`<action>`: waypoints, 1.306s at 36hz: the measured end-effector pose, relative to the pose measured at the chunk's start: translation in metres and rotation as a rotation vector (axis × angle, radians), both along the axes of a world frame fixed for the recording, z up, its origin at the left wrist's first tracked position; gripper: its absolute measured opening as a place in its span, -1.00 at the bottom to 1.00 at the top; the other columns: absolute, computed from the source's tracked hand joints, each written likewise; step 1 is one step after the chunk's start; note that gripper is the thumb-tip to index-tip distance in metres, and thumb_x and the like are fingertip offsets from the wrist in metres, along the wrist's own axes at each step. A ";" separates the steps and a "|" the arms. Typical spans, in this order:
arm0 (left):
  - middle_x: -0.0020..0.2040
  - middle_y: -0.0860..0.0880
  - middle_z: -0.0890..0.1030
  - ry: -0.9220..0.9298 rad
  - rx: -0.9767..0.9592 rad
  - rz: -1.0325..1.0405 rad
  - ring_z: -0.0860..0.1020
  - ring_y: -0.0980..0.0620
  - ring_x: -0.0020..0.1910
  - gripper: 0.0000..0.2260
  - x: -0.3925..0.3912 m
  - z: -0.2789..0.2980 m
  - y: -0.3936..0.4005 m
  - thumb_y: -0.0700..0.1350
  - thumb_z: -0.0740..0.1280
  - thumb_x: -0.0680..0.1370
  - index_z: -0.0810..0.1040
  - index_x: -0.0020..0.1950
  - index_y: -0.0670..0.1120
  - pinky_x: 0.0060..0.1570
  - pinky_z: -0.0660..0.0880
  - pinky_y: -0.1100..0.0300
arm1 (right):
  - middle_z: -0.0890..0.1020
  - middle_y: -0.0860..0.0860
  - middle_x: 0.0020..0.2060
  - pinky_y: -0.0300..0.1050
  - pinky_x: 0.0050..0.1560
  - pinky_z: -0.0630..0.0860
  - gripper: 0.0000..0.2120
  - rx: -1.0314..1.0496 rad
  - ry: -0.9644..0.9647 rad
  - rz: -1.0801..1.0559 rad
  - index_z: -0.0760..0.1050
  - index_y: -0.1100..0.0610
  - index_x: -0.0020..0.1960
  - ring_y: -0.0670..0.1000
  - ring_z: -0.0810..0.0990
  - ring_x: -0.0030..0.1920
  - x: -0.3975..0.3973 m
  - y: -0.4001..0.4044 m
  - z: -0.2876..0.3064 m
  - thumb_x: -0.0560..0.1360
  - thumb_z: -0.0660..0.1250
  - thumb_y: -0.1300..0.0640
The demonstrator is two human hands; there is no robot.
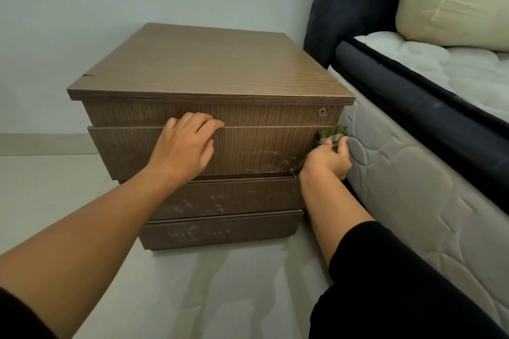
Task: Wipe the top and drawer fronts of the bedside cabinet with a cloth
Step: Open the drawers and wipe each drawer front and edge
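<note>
Wiping of the second drawer front on a brown wood-grain bedside cabinet, seen from the head camera. The right hand grips a bunched green checked cloth, fingers and thumb curled round it, and holds it against the right end of that drawer front, just beside the quilted side of the mattress; working at this edge likely serves to reach the strip nearest the bed, where the gap is narrow. The left hand lies on the same drawer front left of centre, palm against the panel and fingertips hooked at its upper edge, holding nothing; by its placement it probably steadies the drawer, which stands out slightly from the others, against the push of the wipe. Pale smears show on this front near the cloth, and similar marks on the third drawer front and the bottom drawer front, which suggests those lower panels are not yet cleaned. The top drawer front carries a small keyhole lock at its right end. A cream pillow leans against the dark headboard. The cabinet stands on a pale tiled floor.
</note>
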State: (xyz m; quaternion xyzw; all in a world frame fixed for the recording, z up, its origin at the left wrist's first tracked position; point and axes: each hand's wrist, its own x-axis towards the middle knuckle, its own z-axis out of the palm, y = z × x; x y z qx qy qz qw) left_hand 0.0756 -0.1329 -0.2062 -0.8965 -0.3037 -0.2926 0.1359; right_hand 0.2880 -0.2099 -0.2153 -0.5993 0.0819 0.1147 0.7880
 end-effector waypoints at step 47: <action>0.32 -0.10 0.50 -0.349 -0.502 0.202 0.44 -0.06 0.30 -0.59 -0.179 0.006 0.034 -0.34 0.11 0.56 0.46 0.34 -0.05 0.27 0.29 0.22 | 0.55 0.05 0.07 -0.28 -0.05 0.52 -0.80 -0.109 -0.200 0.549 0.64 0.13 -0.03 0.01 0.57 0.00 -0.311 0.072 0.006 0.42 0.38 0.35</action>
